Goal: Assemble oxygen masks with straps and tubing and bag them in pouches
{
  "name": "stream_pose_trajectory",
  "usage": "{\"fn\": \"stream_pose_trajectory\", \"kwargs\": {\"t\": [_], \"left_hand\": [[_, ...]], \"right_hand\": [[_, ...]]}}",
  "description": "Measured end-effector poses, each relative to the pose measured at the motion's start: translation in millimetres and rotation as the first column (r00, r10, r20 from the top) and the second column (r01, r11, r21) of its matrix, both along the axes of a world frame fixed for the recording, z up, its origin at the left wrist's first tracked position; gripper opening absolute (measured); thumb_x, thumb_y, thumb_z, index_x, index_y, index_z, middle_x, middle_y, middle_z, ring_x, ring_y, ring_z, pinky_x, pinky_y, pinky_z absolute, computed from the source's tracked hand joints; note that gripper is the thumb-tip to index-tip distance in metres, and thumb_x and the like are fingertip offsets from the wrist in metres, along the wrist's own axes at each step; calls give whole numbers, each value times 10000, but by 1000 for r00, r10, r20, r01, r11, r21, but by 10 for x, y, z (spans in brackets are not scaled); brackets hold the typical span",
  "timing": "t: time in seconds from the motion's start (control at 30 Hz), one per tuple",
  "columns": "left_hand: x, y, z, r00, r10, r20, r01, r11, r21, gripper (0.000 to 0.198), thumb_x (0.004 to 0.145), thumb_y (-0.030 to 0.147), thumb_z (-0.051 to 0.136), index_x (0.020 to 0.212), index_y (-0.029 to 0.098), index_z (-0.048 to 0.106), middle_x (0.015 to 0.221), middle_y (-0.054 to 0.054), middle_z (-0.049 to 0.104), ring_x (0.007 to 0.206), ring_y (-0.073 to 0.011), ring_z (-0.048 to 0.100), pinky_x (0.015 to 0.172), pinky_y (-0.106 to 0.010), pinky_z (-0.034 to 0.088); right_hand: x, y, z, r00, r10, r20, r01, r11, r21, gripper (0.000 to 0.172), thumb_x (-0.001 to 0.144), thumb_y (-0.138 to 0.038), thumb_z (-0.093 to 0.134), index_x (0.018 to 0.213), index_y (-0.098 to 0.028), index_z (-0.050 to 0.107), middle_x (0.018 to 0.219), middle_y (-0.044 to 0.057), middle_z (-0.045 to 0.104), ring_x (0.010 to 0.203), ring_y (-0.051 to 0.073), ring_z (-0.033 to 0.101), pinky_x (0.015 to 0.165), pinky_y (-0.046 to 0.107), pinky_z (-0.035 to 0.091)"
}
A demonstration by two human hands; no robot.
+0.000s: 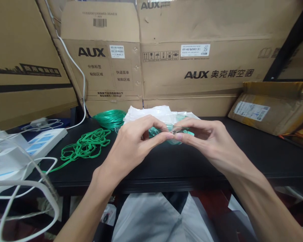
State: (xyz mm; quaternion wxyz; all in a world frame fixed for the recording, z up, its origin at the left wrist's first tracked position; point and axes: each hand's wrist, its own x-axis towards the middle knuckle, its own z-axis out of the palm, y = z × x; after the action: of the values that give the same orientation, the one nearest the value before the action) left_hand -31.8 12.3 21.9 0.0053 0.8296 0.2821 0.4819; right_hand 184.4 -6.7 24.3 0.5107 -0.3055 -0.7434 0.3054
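My left hand (138,134) and my right hand (209,136) meet above the black table, thumb tips almost touching. Both are closed in a pinch on a thin, dark, wire-like piece (173,131); its exact kind is too small to make out. Just behind the fingers lie clear green plastic pieces (176,142), partly covered by my hands. Beyond them rests a crumpled white plastic bag (151,113). Left of the bag is a coil of glossy green tubing (110,118), and nearer to me a tangled flat green cord (87,144).
A white power strip (46,141) with plugs and looping white cables (27,183) fills the left side. Large cardboard boxes (164,80) stand along the back. A taped parcel (257,104) sits at the right rear. The black table's front edge (166,185) runs below my wrists.
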Motion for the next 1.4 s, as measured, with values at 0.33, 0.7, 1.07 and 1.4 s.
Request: {"fn": "stream_pose_trajectory", "kwargs": {"t": [0.33, 0.7, 1.07, 1.4], "left_hand": [[64, -53, -1, 990, -138, 34, 135, 987, 85, 145, 901, 286, 761, 893, 197, 647, 864, 12, 672, 606, -82, 475, 580, -243, 416], [96, -69, -7, 986, -167, 26, 163, 980, 115, 135, 879, 217, 772, 933, 210, 648, 909, -7, 664, 681, -107, 512, 597, -257, 453], [29, -46, -12, 930, -318, 183, 338, 937, -89, 90, 919, 249, 736, 983, 230, 676, 982, -34, 671, 897, -166, 626, 707, -285, 506], [19, -49, -9, 939, -311, 146, 325, 941, -89, 28, 950, 219, 680, 962, 226, 656, 954, -32, 630, 839, -163, 568, 712, -300, 460]], "right_hand": [[96, 52, -20, 990, 134, -50, -136, 990, -35, 69, 879, -229, 777, 940, -259, 767, 992, 13, 700, 932, 197, 638, 842, 317, 501], [100, 52, -12, 993, 113, -32, -112, 993, 48, 21, 889, -274, 773, 894, -258, 759, 939, 25, 704, 908, 208, 646, 828, 328, 521], [22, 37, -48, 957, 222, -189, -225, 974, 1, 104, 888, -363, 769, 913, -264, 746, 923, 26, 684, 893, 214, 643, 803, 359, 537], [-49, 28, -80, 985, 138, -106, -129, 988, 80, 72, 850, -243, 810, 885, -256, 748, 915, 17, 715, 899, 208, 663, 820, 356, 548]]}}
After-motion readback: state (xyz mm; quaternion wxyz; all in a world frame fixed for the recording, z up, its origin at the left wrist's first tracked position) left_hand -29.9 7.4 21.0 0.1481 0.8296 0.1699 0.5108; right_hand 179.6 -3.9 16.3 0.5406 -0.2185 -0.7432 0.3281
